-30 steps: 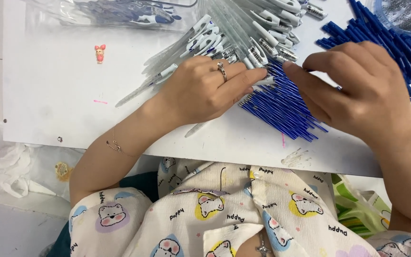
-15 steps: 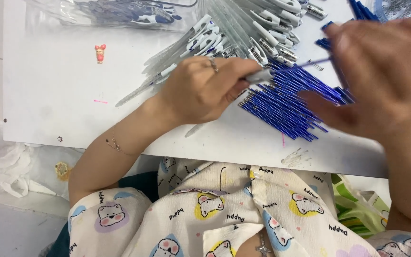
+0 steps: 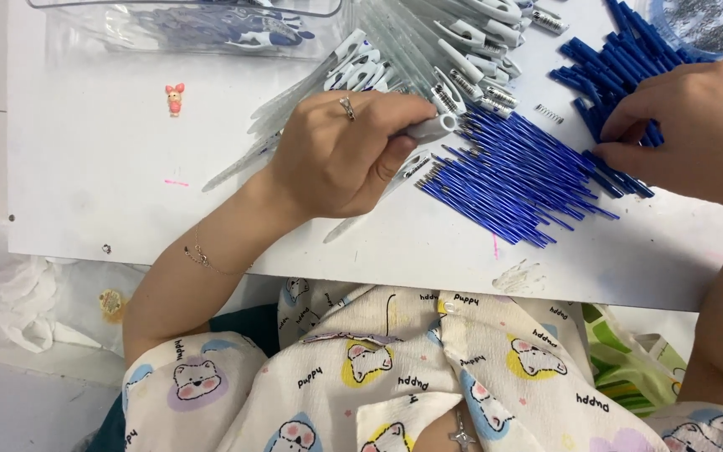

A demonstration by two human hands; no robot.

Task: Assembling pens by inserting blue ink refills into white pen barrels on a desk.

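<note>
At the far edge of the white table (image 3: pixel 110 184) a clear plastic tray (image 3: pixel 186 21) held blue-and-white pen parts, blurred behind its wall, and at the far right corner a round blue tub (image 3: pixel 709 25) held small metal springs. Between them a heap of white pen barrels (image 3: pixel 428 46) fanned across the tabletop, and just in front of it lay a bundle of thin blue refills (image 3: pixel 512 180), side by side and slanting. The left hand (image 3: pixel 340 155), a ring on one finger, had its fingers curled tight around one white pen barrel (image 3: pixel 430 128), whose tip pointed at the refills and sat just beside them. The right hand (image 3: pixel 696 125) rested over a pile of dark blue pen pieces (image 3: pixel 612 67), fingers bent and pressed among them; whether it pinched one could not be told. A loose spring (image 3: pixel 551 113) lay between the piles, and a small pink figure (image 3: pixel 175 98) stood well apart on the left.
</note>
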